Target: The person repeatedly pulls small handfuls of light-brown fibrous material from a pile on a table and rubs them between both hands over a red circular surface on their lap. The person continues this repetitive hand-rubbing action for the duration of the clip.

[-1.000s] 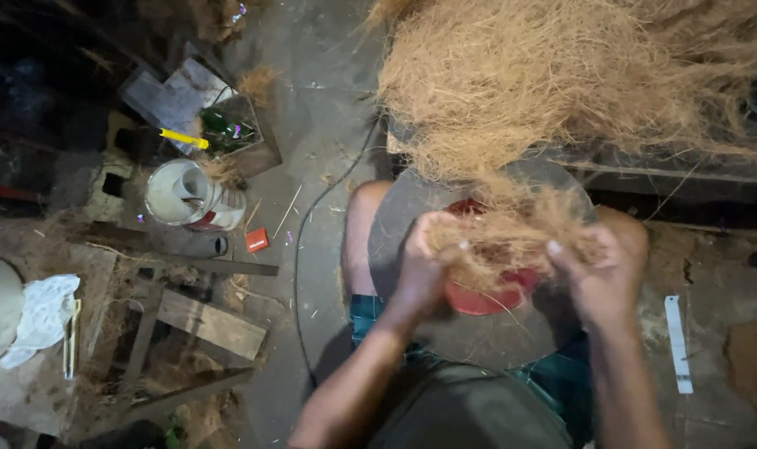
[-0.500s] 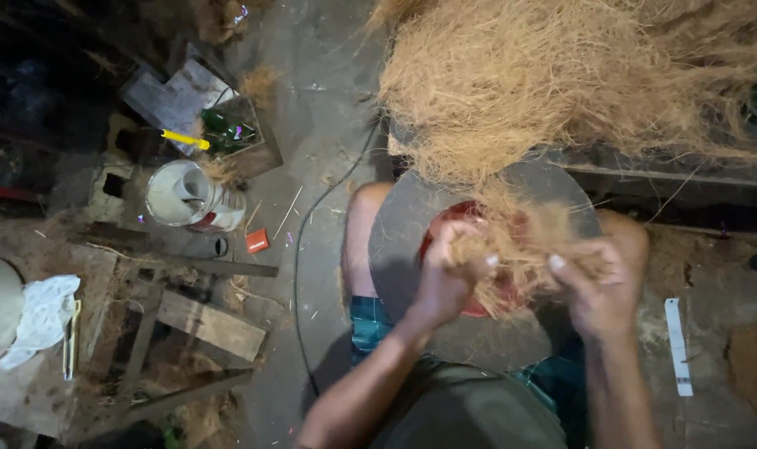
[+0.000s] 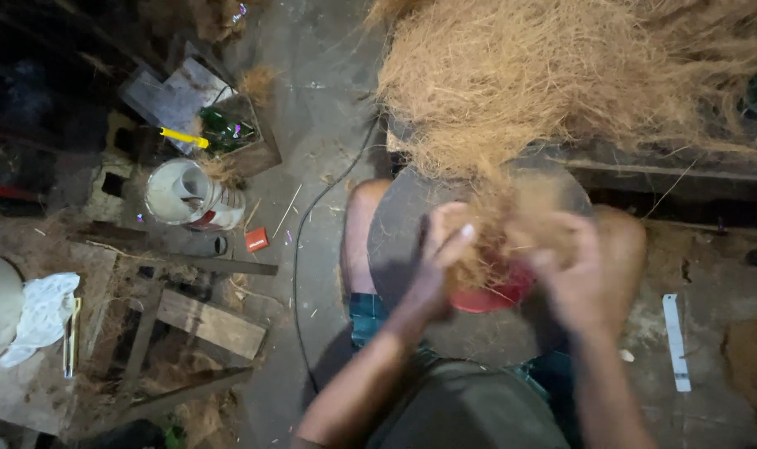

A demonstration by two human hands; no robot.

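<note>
A big heap of brown coir fibre (image 3: 561, 75) fills the top right. Below it a round grey board (image 3: 403, 241) rests across my knees, with a red bowl (image 3: 491, 298) on it. My left hand (image 3: 441, 249) and my right hand (image 3: 582, 270) are close together over the bowl, both gripping a tuft of the fibre (image 3: 503, 224) between them. The right hand is blurred by motion.
On the concrete floor to the left stand a white bucket (image 3: 187, 195), a small red box (image 3: 256, 239) and a wooden crate with a green bottle (image 3: 229, 133). A black cable (image 3: 299, 249) runs down the floor. A wooden frame (image 3: 187, 316) and white cloth (image 3: 38, 312) lie lower left.
Both hands have come closer together and moved up over the red bowl, bunching the tuft of fibre between them; the right hand is now in fast motion.
</note>
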